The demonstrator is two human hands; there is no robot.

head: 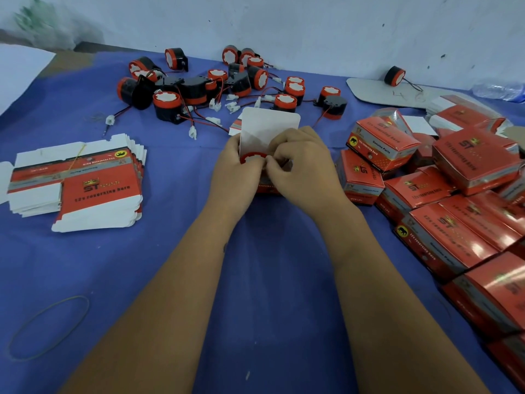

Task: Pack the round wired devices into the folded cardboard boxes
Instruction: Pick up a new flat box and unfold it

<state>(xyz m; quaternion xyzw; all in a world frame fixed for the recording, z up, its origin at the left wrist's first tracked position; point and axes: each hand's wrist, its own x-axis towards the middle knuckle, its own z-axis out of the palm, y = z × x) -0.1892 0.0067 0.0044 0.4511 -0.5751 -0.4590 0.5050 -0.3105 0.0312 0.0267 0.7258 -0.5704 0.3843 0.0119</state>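
**One horn going into its box, lid flap up**

Both hands meet at the middle of the blue cloth (270, 294) over a single open box (268, 189). Its white lid flap (270, 123) stands upright on the far side, and the red-and-white face of a round device (251, 158) shows just inside the mouth, tucked against the left wall.

The left hand (233, 172) is curled round the left side of the box, steadying it. The right hand (302, 166) has its fingertips pressed together in a pinch right at the opening, just to the right of the device's face. What it pinches is too small to tell from here; I would guess the wire or its plug, being poked down beside the body.

So the device sits between the two hands, a touch nearer the left one, with its round face pointing up out of the box and its axis roughly upright. The flap that must fold over it lies beyond both hands, on the far side. To my eye the closing move turns on that: the flap has to come down toward the person, and the right hand, already at the mouth, is the handier one to reach up for it.

Loose devices (227, 81) with trailing wires lie in a heap farther off. A stack of flat box blanks (85, 183) rests to the left, and the packed boxes (443, 200) pile up at the right.
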